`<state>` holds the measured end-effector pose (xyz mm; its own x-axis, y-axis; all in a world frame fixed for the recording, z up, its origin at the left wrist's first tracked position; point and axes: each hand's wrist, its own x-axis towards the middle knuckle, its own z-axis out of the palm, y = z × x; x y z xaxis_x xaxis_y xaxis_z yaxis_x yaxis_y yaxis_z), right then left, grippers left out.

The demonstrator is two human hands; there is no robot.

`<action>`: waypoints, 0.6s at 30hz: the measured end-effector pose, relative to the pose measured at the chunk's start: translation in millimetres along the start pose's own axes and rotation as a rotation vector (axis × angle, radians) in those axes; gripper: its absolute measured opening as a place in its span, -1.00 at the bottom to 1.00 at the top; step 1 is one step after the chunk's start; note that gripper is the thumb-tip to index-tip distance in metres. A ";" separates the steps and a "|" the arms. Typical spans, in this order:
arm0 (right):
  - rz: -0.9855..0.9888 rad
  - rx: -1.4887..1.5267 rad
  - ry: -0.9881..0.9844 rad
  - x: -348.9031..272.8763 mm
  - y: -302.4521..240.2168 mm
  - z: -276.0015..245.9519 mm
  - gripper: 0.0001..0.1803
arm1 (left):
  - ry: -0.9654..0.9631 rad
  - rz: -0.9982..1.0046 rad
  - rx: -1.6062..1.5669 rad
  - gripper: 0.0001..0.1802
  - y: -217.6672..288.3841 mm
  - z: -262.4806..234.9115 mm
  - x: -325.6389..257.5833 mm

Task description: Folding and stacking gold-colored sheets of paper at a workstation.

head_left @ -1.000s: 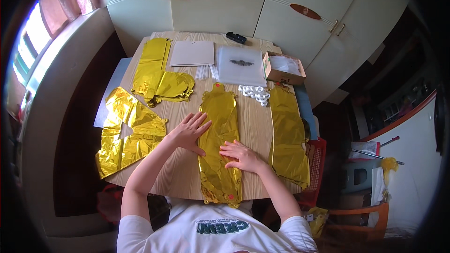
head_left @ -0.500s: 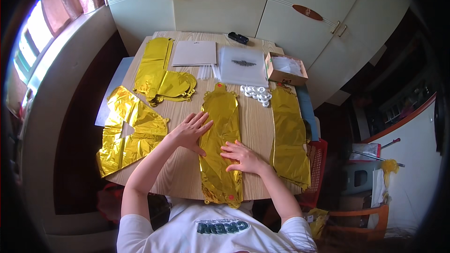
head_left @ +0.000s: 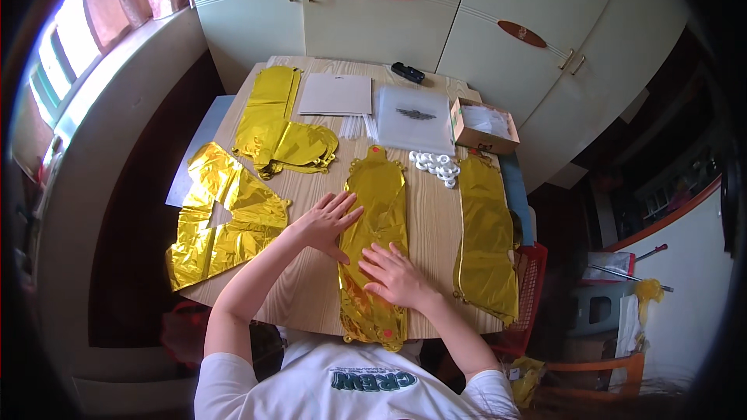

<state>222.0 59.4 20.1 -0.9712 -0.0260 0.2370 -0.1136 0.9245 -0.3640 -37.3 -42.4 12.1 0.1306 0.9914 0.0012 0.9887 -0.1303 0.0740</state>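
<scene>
A long, flat gold foil balloon [head_left: 377, 218] lies lengthwise in front of me, its near end at the table edge. My left hand [head_left: 327, 224] rests on its left side, fingers spread and holding nothing. Lower down, my right hand [head_left: 397, 276] lies across the foil with its fingers apart, also empty. Red spots mark both ends of this balloon. To the left is a flattened, crinkled gold foil balloon [head_left: 249, 206] with a gap in its middle. A folded stack of gold foil balloons [head_left: 272, 109] sits behind it, and another folded gold foil piece [head_left: 486, 241] lies at the right.
Along the back are a pale card sheet [head_left: 336, 95], thin white sticks [head_left: 358, 126], clear plastic bags [head_left: 416, 117], a black object [head_left: 407, 72] and a cardboard box [head_left: 484, 140]. White rings [head_left: 436, 166] lie beyond my right hand. A red basket [head_left: 531, 288] stands beside the table.
My right hand has slid a little to the left across the foil. My left hand stays at nearly the same spot. The whole view has shifted slightly.
</scene>
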 end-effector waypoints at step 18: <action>-0.004 -0.163 -0.162 2.5 -5.5 15.7 -0.34 | -0.031 0.002 0.030 0.35 -8.1 -0.2 5.5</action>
<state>216.9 48.3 8.6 -0.9933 -0.0783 0.0852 -0.0947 0.9731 -0.2102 -44.6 -35.9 11.7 0.1345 0.9905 -0.0296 0.9901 -0.1331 0.0441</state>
